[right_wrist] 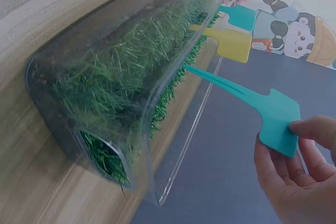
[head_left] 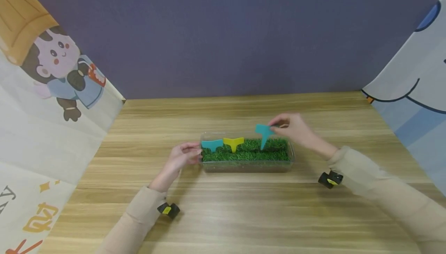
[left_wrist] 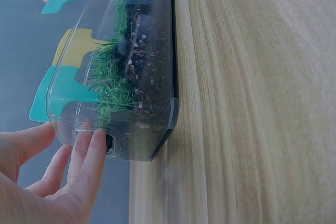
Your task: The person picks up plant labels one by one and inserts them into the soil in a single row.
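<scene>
The spread left hand (head_left: 182,155) touches the box (head_left: 247,167) on the desk (head_left: 226,211), a teal tag (head_left: 212,145) and yellow tag (head_left: 234,143) stand in grass (head_left: 245,156), and another teal tag (head_left: 263,131), pinched by the right hand (head_left: 295,130), seems mid-planting, needing a downward push.

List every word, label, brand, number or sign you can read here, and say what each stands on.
"y": end of dark lettering on the pale left wall covering; what precedes it is unclear.
Orange lettering, same covering: too stylised to read surely.
Red strokes, same covering: cut off, unreadable.
Held teal tag, planted teal tag, yellow tag: no writing visible.
</scene>
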### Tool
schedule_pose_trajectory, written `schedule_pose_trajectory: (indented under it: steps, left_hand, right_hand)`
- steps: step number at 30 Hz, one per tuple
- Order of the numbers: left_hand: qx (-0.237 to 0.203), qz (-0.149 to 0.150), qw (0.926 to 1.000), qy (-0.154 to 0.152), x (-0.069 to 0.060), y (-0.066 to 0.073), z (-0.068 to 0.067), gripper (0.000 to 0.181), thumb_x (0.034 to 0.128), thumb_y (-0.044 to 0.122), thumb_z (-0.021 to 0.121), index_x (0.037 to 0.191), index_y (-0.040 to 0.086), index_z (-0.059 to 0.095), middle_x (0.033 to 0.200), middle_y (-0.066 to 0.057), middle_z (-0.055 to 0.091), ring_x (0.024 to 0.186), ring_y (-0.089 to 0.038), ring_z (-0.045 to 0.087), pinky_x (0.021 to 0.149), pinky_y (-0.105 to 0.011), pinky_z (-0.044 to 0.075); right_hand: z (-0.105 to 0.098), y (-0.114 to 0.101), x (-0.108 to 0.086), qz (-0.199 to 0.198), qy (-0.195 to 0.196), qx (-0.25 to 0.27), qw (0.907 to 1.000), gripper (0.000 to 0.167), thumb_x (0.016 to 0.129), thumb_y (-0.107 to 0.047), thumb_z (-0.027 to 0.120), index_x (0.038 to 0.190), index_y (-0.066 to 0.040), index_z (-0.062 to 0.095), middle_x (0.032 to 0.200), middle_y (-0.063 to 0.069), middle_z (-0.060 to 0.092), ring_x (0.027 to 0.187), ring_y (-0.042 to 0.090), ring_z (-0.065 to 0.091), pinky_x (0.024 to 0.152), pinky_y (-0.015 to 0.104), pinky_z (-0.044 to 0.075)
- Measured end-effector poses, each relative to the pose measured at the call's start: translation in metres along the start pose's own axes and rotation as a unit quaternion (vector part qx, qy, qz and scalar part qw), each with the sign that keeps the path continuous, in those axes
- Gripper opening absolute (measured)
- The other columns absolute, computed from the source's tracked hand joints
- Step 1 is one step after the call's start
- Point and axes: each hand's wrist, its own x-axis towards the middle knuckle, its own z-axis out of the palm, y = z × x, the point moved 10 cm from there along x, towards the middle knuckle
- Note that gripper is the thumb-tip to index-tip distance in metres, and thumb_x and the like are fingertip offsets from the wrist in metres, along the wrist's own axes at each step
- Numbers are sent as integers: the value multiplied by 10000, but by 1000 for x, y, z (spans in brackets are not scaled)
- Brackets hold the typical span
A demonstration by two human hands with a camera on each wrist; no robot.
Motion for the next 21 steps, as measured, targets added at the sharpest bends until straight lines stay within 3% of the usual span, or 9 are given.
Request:
schedule_pose_trajectory:
  steps: [11,21]
  left_hand:
    - [-3,31,10000,-54,0,1,1,373,824,15,570,1180,-50,476,1091,-213,563,895,-268,608,791,-324,527]
    - [31,2,10000,-44,0,0,1,373,830,24,570,1181,-54,473,1096,-221,558,912,-278,602,799,-327,524]
  right_hand:
    - [17,5,4,8,-171,234,9996,148,809,16,572,942,73,600,918,192,612,839,311,590,708,243,544]
    - [25,6,4,-159,-149,-3,9998,129,811,-7,582,927,32,624,936,152,623,874,260,577,775,321,531]
